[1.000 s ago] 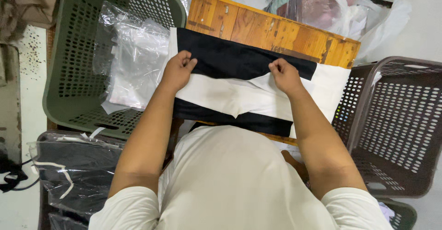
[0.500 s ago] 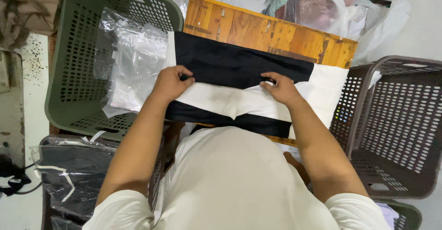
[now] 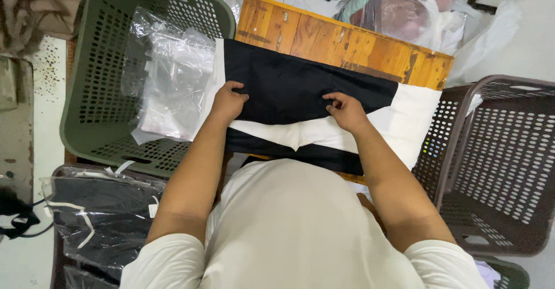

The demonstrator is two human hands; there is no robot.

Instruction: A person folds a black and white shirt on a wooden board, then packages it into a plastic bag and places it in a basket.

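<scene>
Nearest you, at your left, bagged dark garments (image 3: 92, 219) are lying in a brown basket. Your left hand (image 3: 228, 101) is pinching the near edge of the black garment (image 3: 289, 86) with fingers curled tight, and your right hand (image 3: 346, 111) is gripping that same edge further right — both are closed on the cloth. The garment is lying flat over a white sheet (image 3: 404, 121) on the wooden table (image 3: 341, 40). To the left, clear plastic bags (image 3: 170, 81) are sitting in a green basket (image 3: 98, 63); right, a brown basket (image 3: 497, 167) is standing.
</scene>
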